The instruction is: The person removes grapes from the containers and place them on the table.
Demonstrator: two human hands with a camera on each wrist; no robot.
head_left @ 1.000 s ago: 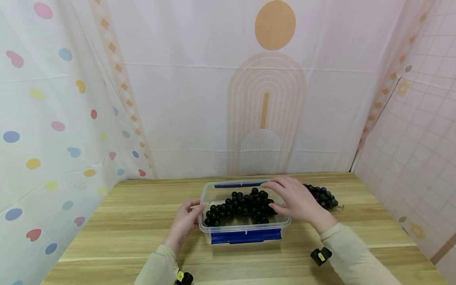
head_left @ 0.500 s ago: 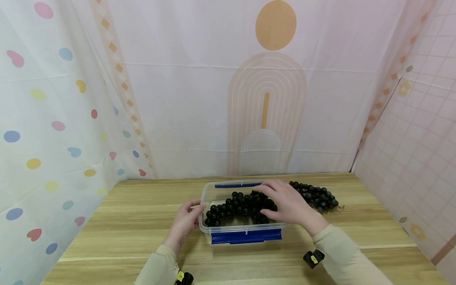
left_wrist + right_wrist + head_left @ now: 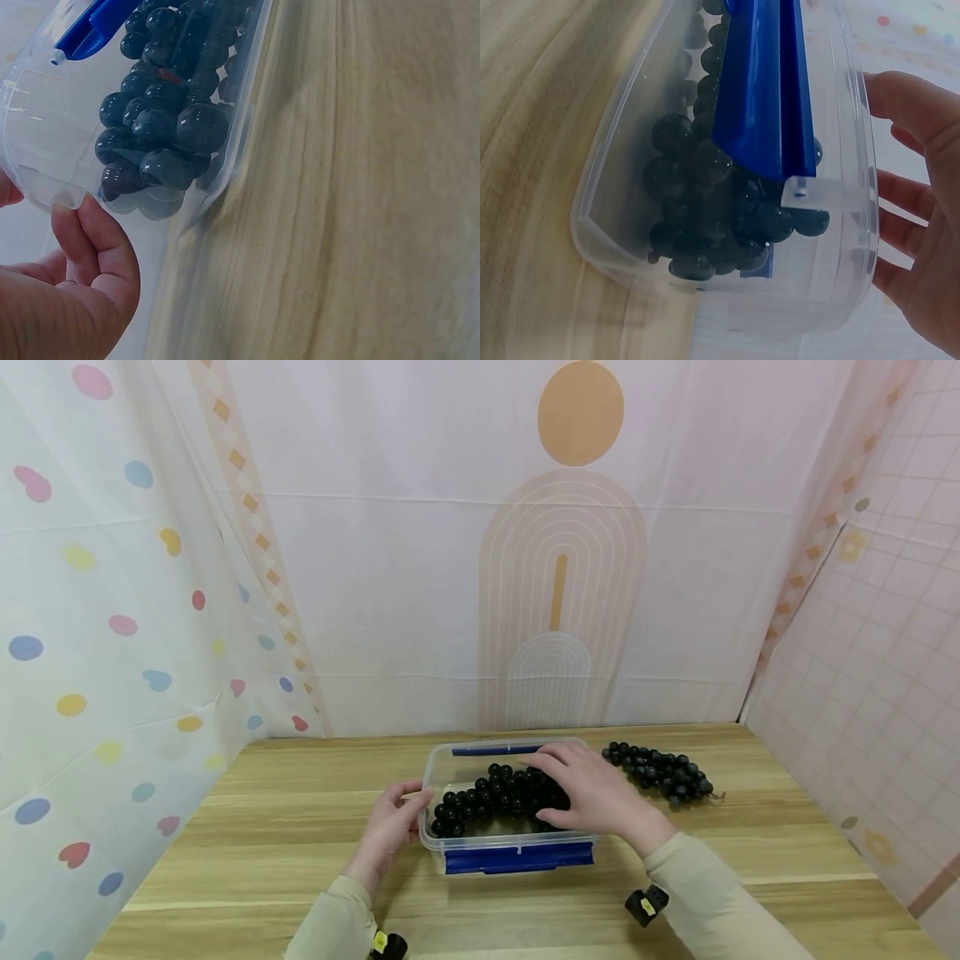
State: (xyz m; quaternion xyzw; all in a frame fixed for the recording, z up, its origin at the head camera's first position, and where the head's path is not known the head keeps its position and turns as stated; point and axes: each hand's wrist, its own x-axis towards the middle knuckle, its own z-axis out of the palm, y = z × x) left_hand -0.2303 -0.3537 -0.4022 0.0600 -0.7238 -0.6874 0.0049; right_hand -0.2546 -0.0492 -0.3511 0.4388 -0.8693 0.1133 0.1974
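In the head view a clear plastic food container [image 3: 468,764] with blue latches stands on the wooden table, its lid off. A bunch of black grapes [image 3: 480,797] lies inside it, also visible through the wall in the left wrist view. My left hand [image 3: 392,827] pinches the container's left rim, thumb on top and fingers outside. Over the container's right end, my right hand [image 3: 592,789] is spread above the grapes and hides part of them. Its thumb and fingers are apart, and whether the fingertips touch the grapes is hard to see.
A second bunch of dark grapes [image 3: 667,772] lies on the table [image 3: 300,827] to the right of the container. Patterned curtains [image 3: 405,568] hang behind the table and along both sides.
My right hand has moved left, from the container's right rim to over the grapes, uncovering more of the second bunch. The left hand and container have stayed put.
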